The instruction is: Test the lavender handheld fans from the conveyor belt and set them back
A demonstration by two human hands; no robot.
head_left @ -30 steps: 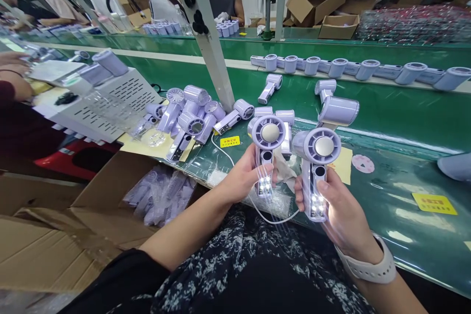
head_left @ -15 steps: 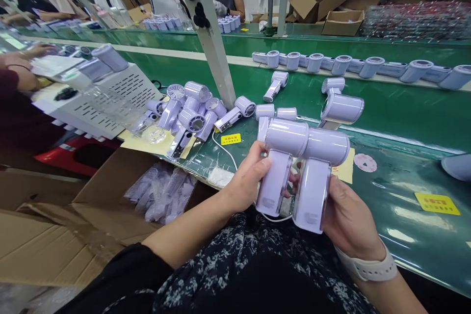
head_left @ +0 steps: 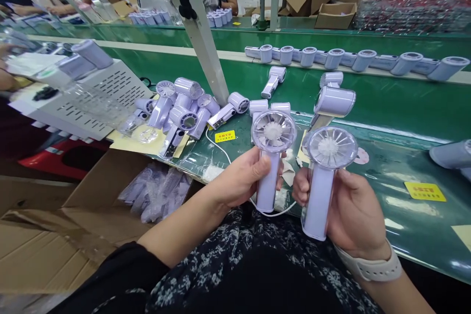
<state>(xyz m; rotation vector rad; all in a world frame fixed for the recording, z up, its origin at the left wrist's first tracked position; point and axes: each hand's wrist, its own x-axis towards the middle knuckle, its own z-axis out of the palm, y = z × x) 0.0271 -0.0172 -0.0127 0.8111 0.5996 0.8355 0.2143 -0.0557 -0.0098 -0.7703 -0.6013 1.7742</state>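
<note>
Two lavender handheld fans are held upright side by side, slightly apart, with their clear-grilled round ends towards me. My left hand (head_left: 246, 176) is closed round the handle of the left fan (head_left: 274, 132), thumb across its front. Wrapped about the handle of the right fan (head_left: 324, 201) is my right hand (head_left: 355, 211), with a pale watch band on its wrist. Just beyond them, more fans (head_left: 334, 101) stand or lie on the green bench. A white cable (head_left: 220, 148) runs behind the left hand and hangs below the fans.
A heap of fans (head_left: 184, 113) lies left, beside a slotted white metal box (head_left: 99, 100). An open carton (head_left: 99, 176) below holds plastic-wrapped parts. A slanted white post (head_left: 198, 34) rises from the bench. A row of fans (head_left: 334, 59) lines the conveyor. Co-workers sit across.
Both fans have been turned from side-on to grille-facing and drawn apart. The right hand's fingers now curl visibly round its handle. The view has shifted slightly.
</note>
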